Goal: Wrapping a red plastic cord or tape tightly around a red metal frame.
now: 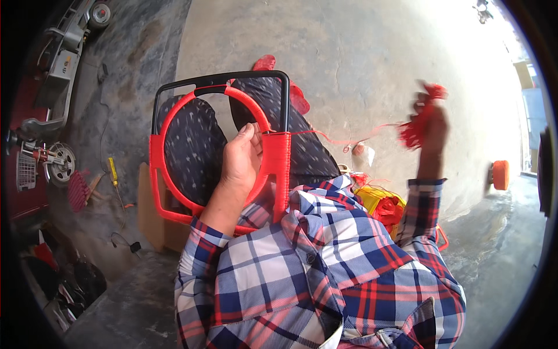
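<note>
A black rectangular frame with a ring inside it (pixel 160 131) rests over my lap, most of it wrapped in red strand. Along the top, the frame's bar and a short stretch of the ring show bare black. My left hand (pixel 243 156) reaches through the ring, its fingers closed around the right side near the upright bar. From that bar a thin red strand (pixel 334 141) runs out to the right. My right hand (pixel 433 125), raised far out to the right and smeared by motion, grips a loose bundle of red strand (pixel 414 131).
Beside my right hip sits a yellow bag (pixel 378 200) with red material in it. A yellow-handled screwdriver (pixel 113 172) and a cardboard piece (pixel 152 215) are at the left. Farther left stands a wheeled vehicle (pixel 61 160). An orange-red block (pixel 500 175) lies at the right.
</note>
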### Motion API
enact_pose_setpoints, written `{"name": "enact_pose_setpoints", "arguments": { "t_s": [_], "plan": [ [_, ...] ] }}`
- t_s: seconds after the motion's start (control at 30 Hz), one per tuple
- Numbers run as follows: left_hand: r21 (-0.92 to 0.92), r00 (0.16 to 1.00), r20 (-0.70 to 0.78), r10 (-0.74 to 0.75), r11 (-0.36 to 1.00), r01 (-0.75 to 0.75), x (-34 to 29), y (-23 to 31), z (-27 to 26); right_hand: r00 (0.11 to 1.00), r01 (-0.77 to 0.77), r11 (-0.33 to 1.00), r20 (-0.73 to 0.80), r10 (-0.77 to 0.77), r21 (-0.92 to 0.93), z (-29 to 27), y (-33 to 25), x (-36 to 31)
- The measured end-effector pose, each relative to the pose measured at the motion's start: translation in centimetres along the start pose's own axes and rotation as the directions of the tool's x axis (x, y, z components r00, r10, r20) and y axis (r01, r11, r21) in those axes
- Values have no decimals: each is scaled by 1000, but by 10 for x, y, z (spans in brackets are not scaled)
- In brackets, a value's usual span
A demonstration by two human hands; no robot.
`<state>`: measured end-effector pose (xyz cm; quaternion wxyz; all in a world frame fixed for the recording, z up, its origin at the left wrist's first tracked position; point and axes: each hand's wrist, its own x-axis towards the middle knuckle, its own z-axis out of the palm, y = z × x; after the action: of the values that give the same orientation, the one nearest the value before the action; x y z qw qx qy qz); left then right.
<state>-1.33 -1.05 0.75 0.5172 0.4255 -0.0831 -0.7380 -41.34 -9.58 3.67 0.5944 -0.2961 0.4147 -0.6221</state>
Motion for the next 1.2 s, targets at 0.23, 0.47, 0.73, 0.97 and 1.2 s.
{"name": "enact_pose_setpoints", "arguments": {
  "t_s": [0.23, 0.47, 0.73, 0.97, 1.2],
  "plan": [
    [-1, 1000, 24, -8, 1000, 8, -5, -1, 11, 487, 276, 620, 663, 568, -735, 159, 81, -58],
    [29, 999, -37, 26, 999, -25, -6, -5, 13, 745, 329, 684, 624, 236, -651, 167, 105, -34],
    [754, 688, 196, 699, 341, -561, -25, -3, 25, 489, 853, 300, 854, -178, -426, 205, 109, -44],
    [316, 816, -26, 577, 780, -541, -18, 3, 19, 741, 322, 792, 659, 131, -519, 165, 71, -27],
    [307, 950, -109, 291, 919, -246, -9, 3, 16, 726, -111, 734, 449, 520, -670, 40, 37, 14]
  ]
}}
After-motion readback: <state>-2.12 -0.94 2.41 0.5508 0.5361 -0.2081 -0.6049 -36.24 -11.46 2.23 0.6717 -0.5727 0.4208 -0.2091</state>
